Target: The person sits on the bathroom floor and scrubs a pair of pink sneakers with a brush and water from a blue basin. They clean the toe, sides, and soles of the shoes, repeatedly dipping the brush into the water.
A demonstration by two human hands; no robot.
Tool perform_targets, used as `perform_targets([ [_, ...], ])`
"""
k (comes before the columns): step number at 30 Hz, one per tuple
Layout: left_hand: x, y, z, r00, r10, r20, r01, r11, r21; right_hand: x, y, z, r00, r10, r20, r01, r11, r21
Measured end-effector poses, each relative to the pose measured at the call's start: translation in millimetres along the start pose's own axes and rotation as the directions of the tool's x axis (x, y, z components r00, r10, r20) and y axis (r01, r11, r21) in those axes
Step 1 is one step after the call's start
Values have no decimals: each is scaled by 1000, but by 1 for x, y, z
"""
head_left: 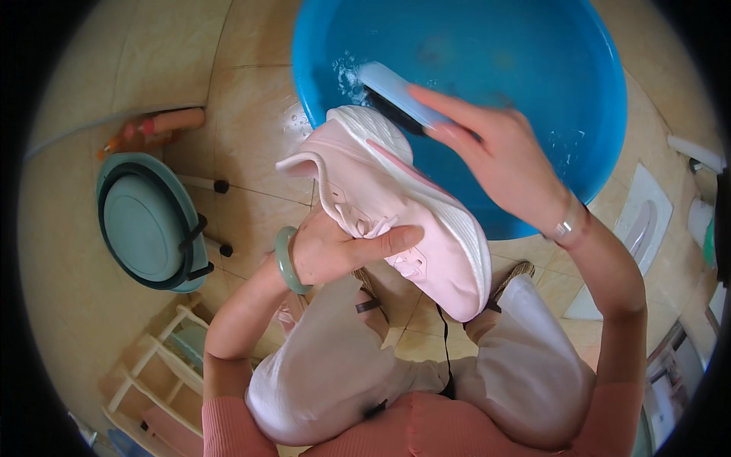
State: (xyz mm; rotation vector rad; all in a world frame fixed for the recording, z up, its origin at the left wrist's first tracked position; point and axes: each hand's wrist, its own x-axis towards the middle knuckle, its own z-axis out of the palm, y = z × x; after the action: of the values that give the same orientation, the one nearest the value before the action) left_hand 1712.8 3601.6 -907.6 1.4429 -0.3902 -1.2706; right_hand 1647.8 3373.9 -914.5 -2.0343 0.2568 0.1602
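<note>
A pale pink sneaker (438, 236) with a thick white sole is tilted over the near rim of a large blue basin (308, 84) of water. My left hand (327, 247), with a green bangle at the wrist, grips it around the laces, thumb across the tongue. In my right hand (502, 156) is a scrub brush (388, 87) with a light blue back and dark bristles. The bristles face the sole near the heel; whether they touch it I cannot tell. Splashes show in the water beside the brush.
A folded green stool or basin with black trim (145, 221) leans at the left wall, near orange bottles (164, 126). A cream rack (164, 362) stands at lower left. On the right, a white floor fixture (643, 221) is set into the tiles.
</note>
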Motion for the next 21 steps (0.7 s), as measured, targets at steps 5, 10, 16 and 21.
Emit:
perform_targets([
  [5, 1, -3, -4, 998, 13, 69, -23, 987, 157, -63, -5, -16, 987, 52, 150, -41, 997, -72],
  [10, 1, 1, -2, 997, -44, 68, 35, 991, 133, -7, 0, 16, 982, -189, -25, 184, 975, -122],
  [16, -4, -7, 2, 995, 101, 20, -103, 987, 122, 33, 46, 17, 999, -2, -51, -14, 949, -315],
  [21, -5, -4, 0, 997, 41, 64, -48, 993, 109, -9, 76, 1, 996, 42, -74, -64, 942, -330],
])
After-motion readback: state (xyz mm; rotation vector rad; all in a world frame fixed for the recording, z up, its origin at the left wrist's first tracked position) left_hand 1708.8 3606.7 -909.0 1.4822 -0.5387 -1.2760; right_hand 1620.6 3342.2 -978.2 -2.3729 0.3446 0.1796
